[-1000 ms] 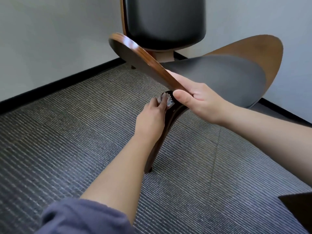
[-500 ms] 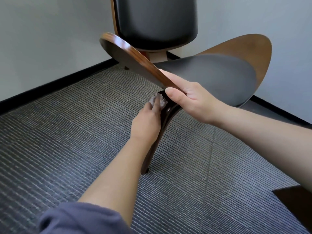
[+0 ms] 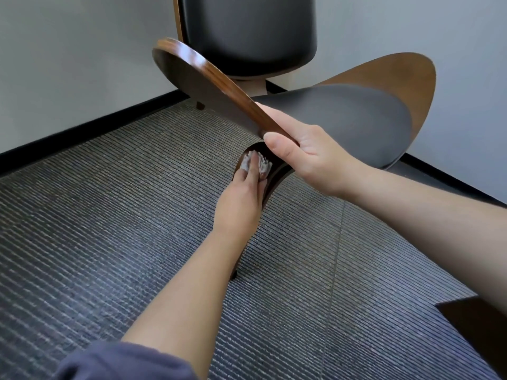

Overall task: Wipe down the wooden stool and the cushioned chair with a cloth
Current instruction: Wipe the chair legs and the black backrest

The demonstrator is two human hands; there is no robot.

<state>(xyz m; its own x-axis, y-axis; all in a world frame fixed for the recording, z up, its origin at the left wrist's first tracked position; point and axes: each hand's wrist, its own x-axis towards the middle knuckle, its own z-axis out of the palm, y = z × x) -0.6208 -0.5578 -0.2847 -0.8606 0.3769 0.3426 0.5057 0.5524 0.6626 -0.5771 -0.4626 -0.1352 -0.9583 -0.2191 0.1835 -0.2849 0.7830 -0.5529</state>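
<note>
My left hand [image 3: 241, 198] had its fingers closed on the small grey cloth [image 3: 246, 162] and pressed it against the curved wooden leg [image 3: 278, 175], just under the seat. My right hand [image 3: 310, 157] gripped the wooden rim [image 3: 208, 75] of the cushioned chair [image 3: 343, 119], thumb below and fingers above, beside the black cushion. The chair stood on the striped carpet [image 3: 109, 201], near the corner of the wall [image 3: 68, 64].

one head-worn view, looking forward and down, close over both forearms.
</note>
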